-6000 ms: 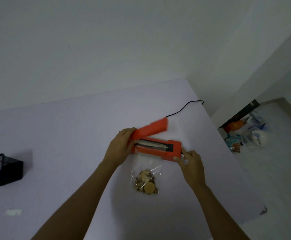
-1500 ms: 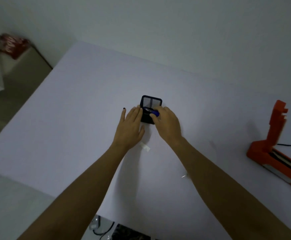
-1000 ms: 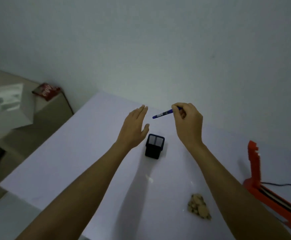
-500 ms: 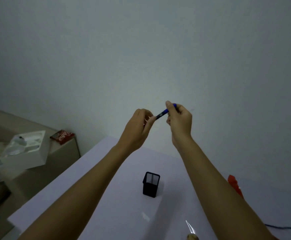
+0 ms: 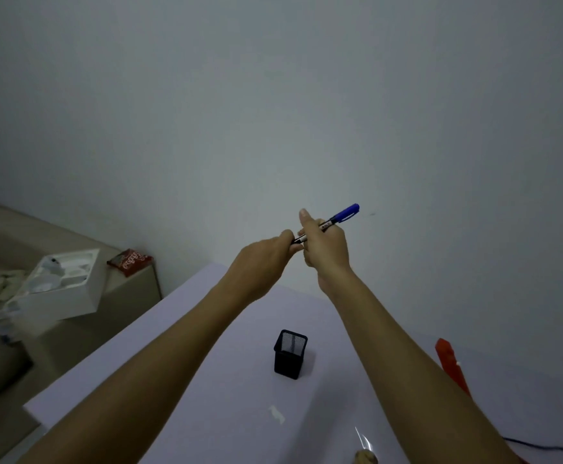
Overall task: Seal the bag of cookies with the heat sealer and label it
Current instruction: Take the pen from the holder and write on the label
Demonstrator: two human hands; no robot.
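Observation:
I hold a blue marker pen [image 5: 340,217] up in front of the wall, high above the table. My right hand [image 5: 327,249] grips its barrel, the blue end sticking up to the right. My left hand [image 5: 263,262] pinches the pen's lower left end. The top corner of the clear cookie bag [image 5: 365,452] shows at the bottom edge. A small white label [image 5: 276,413] lies flat on the table below the pen holder. The raised orange arm of the heat sealer [image 5: 450,363] stands behind my right forearm.
A black mesh pen holder [image 5: 289,353] stands on the white table [image 5: 179,346]. The sealer's black cord [image 5: 548,447] runs off at the lower right. Left of the table, a low beige cabinet carries a white box [image 5: 59,293] and a red packet [image 5: 129,261].
The pen came out of the holder in my right hand and rose toward the wall. My left hand has closed on its lower end, and the blue end now points up right.

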